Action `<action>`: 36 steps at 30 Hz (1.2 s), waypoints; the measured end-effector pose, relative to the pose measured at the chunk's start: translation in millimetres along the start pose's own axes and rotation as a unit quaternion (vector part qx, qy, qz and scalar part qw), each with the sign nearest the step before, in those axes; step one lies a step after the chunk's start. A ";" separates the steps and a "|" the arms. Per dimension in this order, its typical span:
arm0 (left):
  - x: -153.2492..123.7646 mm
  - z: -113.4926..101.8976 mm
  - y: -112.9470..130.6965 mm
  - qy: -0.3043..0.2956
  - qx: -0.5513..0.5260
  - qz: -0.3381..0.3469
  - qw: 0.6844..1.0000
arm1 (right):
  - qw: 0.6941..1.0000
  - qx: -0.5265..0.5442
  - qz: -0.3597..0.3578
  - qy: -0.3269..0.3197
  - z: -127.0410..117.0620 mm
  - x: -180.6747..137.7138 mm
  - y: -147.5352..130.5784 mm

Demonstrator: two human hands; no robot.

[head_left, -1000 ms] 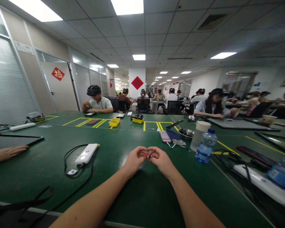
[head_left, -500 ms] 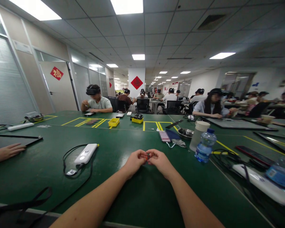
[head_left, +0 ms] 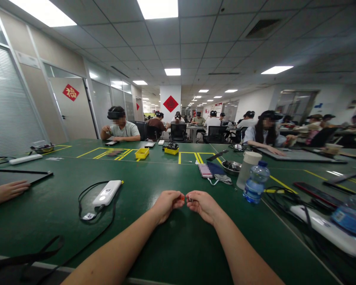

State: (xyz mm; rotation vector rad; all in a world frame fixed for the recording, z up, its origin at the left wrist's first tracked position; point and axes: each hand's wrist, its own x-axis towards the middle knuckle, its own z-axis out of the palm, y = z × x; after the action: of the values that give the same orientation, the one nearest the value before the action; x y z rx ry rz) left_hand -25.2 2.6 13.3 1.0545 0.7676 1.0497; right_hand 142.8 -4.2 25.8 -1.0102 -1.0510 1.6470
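Over the green table, my two hands face each other, fingertips a small gap apart. My left hand is closed in a pinch on a tiny orange-red piece, whose kind is too small to make out. My right hand is also closed, pinching a small dark piece between thumb and forefinger; the fingers cover most of it. Both forearms come up from the front edge of the table.
A white power bank with a black cable lies to the left. On the right stand a water bottle and a pale tumbler, near a metal bowl. Yellow trays sit farther back. Another person's hand rests at far left.
My hands have moved slightly apart; their fingertips were together before. The orange-red piece is now at the left fingers and the dark piece at the right.
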 end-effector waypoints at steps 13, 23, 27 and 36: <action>-3.7 3.8 0.5 -0.025 0.021 -0.006 0.999 | 0.999 -0.037 -0.003 0.019 1.1 1.2 4.1; 1.0 -0.7 0.6 0.009 0.234 0.160 0.959 | 0.958 -0.200 -0.203 0.019 5.0 6.3 6.9; -3.2 3.1 7.6 0.039 0.263 0.235 0.935 | 0.929 -0.244 -0.277 0.015 8.9 4.1 1.0; -12.1 10.4 15.3 0.052 0.327 0.315 0.890 | 0.873 -0.323 -0.363 0.028 16.1 -6.8 -6.4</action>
State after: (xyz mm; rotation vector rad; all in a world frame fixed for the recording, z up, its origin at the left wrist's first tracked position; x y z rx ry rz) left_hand -24.7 -10.0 31.3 1.9267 0.9192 1.4431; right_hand 131.2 -12.5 37.8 -0.8828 -1.7353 0.6450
